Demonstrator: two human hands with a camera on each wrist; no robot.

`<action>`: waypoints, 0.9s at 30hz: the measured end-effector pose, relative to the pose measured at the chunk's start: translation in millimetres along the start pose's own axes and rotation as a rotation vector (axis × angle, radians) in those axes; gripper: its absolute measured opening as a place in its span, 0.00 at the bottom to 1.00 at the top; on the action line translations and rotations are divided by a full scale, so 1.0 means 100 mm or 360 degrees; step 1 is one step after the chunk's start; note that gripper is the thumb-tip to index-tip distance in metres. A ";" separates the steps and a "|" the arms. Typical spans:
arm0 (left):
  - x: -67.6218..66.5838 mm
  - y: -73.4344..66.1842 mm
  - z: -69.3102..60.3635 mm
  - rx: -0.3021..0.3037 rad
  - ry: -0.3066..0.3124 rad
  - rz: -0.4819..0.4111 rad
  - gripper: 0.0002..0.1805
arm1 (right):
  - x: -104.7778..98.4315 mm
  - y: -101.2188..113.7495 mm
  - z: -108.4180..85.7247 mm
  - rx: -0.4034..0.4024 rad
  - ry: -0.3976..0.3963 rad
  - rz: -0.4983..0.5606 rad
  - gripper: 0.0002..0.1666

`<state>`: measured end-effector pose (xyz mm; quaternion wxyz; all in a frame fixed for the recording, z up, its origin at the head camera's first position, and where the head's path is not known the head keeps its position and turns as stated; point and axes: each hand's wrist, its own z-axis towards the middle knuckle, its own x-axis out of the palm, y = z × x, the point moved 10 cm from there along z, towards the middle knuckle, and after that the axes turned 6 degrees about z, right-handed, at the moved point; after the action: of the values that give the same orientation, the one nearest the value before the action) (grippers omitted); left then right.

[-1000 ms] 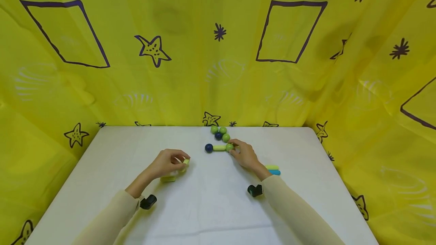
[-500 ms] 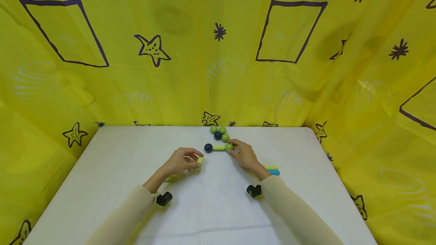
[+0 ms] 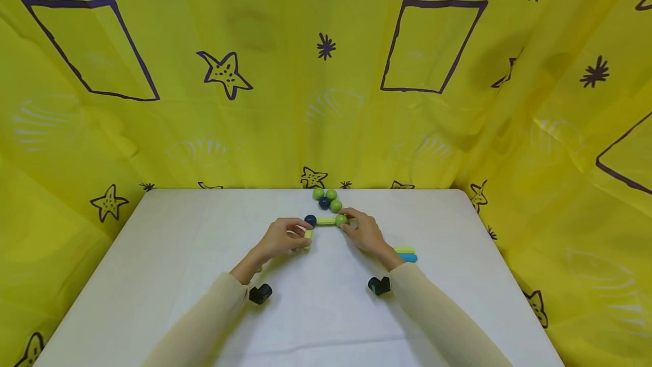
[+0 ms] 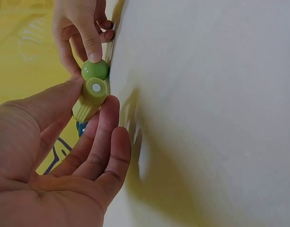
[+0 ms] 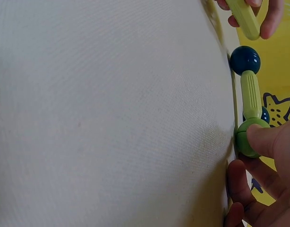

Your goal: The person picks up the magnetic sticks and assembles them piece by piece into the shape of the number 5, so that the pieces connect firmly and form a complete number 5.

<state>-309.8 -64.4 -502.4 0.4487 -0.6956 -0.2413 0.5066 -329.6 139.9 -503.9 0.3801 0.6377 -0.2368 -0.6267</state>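
Observation:
My left hand [image 3: 283,237] pinches a pale yellow-green rod [image 3: 308,235] [image 4: 91,97] between thumb and fingers; the rod's white end dot faces the left wrist camera. Just beyond it is a dark blue ball [image 3: 310,220] [image 5: 245,60], joined by a yellow-green stick [image 3: 326,221] [image 5: 251,94] to a green ball [image 3: 341,220] [image 5: 249,137]. My right hand [image 3: 365,233] holds that green ball between thumb and fingers. In the right wrist view a small gap shows between the held rod [image 5: 245,19] and the blue ball.
Behind the joined piece lie several loose balls, green [image 3: 331,195] and dark blue [image 3: 324,203]. A yellow-green stick [image 3: 404,250] and a blue stick [image 3: 408,257] lie by my right forearm. Another piece [image 3: 259,269] is mostly hidden beside my left wrist. A yellow curtain [image 3: 285,129] stands behind the table.
My left hand has moved right with the rod, up close to the dark blue ball. My right hand has stayed on the green ball.

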 end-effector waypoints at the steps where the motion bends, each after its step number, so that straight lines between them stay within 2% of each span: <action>1: 0.00 0.00 0.01 -0.0006 -0.0012 0.0009 0.18 | 0.00 0.00 0.00 0.0003 0.0000 0.0002 0.21; 10: 0.01 -0.02 0.06 -0.0074 -0.0101 0.0018 0.17 | 0.00 0.03 -0.01 0.0000 0.0004 -0.0002 0.22; 27: 0.01 0.08 0.11 -0.0185 -0.0193 -0.0002 0.14 | -0.02 0.02 -0.01 -0.0011 -0.0015 0.0002 0.21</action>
<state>-320.6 -62.9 -510.5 0.3923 -0.6884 -0.2976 0.5326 -328.4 140.4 -501.7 0.3815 0.6332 -0.2368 -0.6304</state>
